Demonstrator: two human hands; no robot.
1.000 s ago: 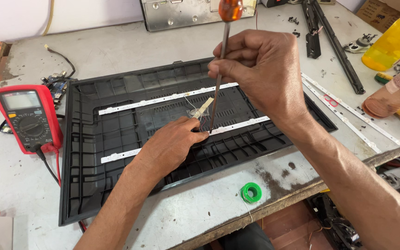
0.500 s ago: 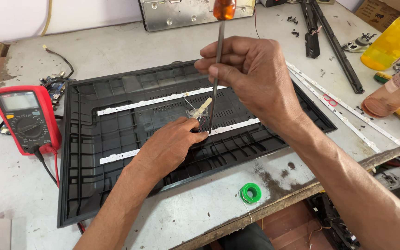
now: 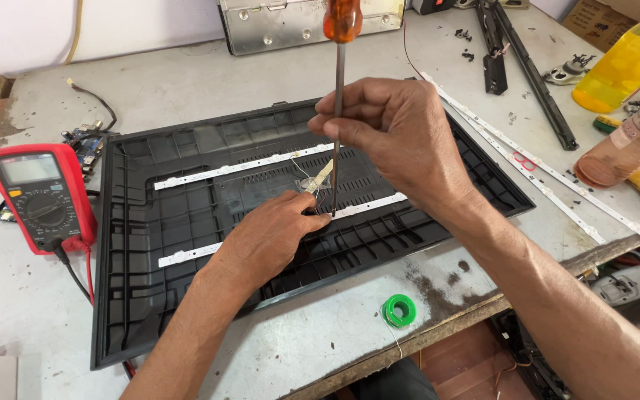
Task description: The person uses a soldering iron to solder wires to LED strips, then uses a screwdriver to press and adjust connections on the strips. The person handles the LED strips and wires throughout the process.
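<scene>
screwdriver (image 3: 338, 111) upright in right hand (image 3: 401, 141) fingers — left hand (image 3: 275, 233) flat, empty, on black panel (image 3: 150, 296)

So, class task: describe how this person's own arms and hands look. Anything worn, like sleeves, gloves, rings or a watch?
Both forearms are bare as far as the view shows, with no sleeves in sight. The left hand and the right hand wear no gloves. No rings, watch or bands show on the fingers or wrists. The upper arms lie outside the picture.

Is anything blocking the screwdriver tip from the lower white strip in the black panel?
Nothing visible does. The right hand holds the screwdriver upright, its tip down at the lower white strip, right beside the left hand's fingertips, which press there without covering the tip.
</scene>
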